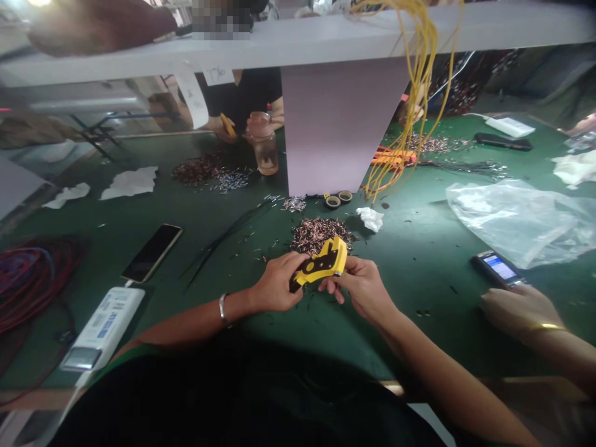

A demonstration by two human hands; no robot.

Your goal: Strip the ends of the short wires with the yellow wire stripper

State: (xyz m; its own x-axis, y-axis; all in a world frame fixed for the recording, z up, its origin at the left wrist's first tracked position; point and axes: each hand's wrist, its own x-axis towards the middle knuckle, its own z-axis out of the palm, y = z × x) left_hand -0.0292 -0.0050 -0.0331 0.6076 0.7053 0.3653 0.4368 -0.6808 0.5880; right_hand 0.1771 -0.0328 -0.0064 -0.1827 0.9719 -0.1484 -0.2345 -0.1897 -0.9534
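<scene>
Along the near edge of the green worktop at left, a coil of red cable and a white power strip; just beyond them, a black smartphone, face up. Toward the right edge, a crumpled clear plastic bag near a lit mobile phone. Nearer the far edge, a bottle of amber liquid, two rolls of tape, a crumpled tissue, and yellow wires draped over a white overhead shelf.

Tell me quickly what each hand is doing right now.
Left hand: closed, gripping a yellow-and-black wire stripper.
Right hand: closed, holding the other end of that stripper.
</scene>
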